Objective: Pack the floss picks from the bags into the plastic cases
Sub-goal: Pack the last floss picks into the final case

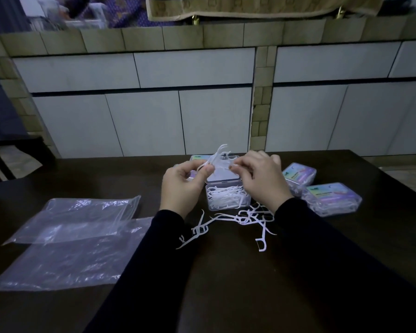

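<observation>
An open clear plastic case (227,199) partly filled with white floss picks stands at the middle of the dark table, its lid tilted up behind it. Above it both hands hold a small bunch of floss picks (218,157). My left hand (184,186) pinches the bunch from the left and my right hand (259,177) pinches it from the right. Several loose floss picks (245,218) lie scattered on the table just in front of the case, between my forearms.
Two flat clear plastic bags (75,236) lie at the left of the table. Two closed labelled cases (332,199) sit at the right, and another closed case (197,159) is behind the hands. A tiled wall and cabinet stand beyond the table's far edge.
</observation>
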`<state>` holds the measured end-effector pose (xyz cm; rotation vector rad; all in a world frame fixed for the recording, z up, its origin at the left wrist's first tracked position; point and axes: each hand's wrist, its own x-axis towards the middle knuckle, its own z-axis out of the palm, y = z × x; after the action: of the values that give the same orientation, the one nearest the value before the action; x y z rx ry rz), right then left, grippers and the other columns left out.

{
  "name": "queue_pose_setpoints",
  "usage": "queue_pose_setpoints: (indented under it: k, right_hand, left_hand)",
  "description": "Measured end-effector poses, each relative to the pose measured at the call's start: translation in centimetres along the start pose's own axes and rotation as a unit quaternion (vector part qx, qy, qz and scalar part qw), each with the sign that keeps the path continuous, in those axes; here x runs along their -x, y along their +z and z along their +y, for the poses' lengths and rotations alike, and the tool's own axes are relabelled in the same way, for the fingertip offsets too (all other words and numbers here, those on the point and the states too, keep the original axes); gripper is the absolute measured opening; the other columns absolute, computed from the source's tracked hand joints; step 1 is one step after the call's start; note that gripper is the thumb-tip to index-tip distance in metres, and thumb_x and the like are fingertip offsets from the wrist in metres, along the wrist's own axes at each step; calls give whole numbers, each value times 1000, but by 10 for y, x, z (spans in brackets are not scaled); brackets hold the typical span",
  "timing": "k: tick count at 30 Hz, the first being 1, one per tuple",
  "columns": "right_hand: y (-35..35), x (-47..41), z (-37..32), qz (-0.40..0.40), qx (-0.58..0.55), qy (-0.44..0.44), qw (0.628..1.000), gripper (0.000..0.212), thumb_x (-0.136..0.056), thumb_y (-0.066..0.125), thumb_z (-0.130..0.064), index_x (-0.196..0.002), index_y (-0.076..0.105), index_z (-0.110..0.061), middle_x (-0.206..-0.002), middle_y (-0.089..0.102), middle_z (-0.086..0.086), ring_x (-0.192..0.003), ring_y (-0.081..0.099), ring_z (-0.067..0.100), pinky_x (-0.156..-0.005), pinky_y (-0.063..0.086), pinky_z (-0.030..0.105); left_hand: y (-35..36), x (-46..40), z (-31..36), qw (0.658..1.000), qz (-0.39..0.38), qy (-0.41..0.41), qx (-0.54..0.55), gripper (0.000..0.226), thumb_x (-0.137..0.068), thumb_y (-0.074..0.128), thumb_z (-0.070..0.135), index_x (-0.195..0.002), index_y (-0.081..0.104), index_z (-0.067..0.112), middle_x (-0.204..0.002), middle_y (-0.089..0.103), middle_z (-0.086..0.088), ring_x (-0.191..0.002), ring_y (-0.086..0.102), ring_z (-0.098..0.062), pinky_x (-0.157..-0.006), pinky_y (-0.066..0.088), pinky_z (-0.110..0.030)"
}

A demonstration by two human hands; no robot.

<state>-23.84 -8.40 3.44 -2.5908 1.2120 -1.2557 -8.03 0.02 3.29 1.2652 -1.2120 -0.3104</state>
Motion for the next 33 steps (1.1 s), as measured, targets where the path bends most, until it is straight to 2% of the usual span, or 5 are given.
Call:
queue_pose_setpoints:
  k: [4, 8, 15, 25, 33]
  right_hand:
    - [9, -2, 5, -86, 73, -33, 993, 18, -97, 52, -35, -101, 69, -29, -93, 56, -16, -96, 48, 14, -84, 23, 35]
    - [13, -5, 10, -182, 108, -49, 976, 23, -95, 52, -44, -108, 68, -33, -110, 64, -14, -102, 46, 12, -83, 21, 34]
    - [4, 2, 34, -180, 13, 59, 982, 47, -81, 58, -65, -121, 60, -41, -116, 58, -16, -113, 46, 10, -88, 26, 33]
    - [7, 10, 41, -292, -2, 100, 951, 90, -57, 60, -85, -137, 42, -48, -135, 56, -14, -128, 44, 21, -106, 30, 42]
    - [7, 13, 44, -297, -97, 141, 939, 104, -42, 63, -88, -137, 44, -50, -141, 51, -15, -132, 43, 13, -111, 34, 45]
  left_hand:
    - [11, -6, -6, 1000, 25, -8, -7, 13, -79, 75, 29, -73, 74, 41, -77, 72, 14, -82, 65, -12, -82, 52, -34]
    - [12, -7, -14, 999, 13, -12, -46, 5, -82, 74, 15, -86, 76, 15, -74, 65, 24, -74, 60, 12, -75, 45, -8]
    - [12, -6, -19, 993, -1, -28, -112, 10, -85, 71, 21, -88, 76, 13, -77, 61, 24, -76, 54, 21, -69, 35, 4]
    - [26, -4, -19, 944, -119, 12, -308, 23, -89, 63, 39, -104, 73, 24, -99, 70, 8, -99, 54, -12, -86, 45, -31]
    - [9, -14, -19, 947, -159, -37, -278, 24, -80, 71, 44, -100, 71, 30, -100, 66, 12, -97, 56, -6, -89, 45, -29]
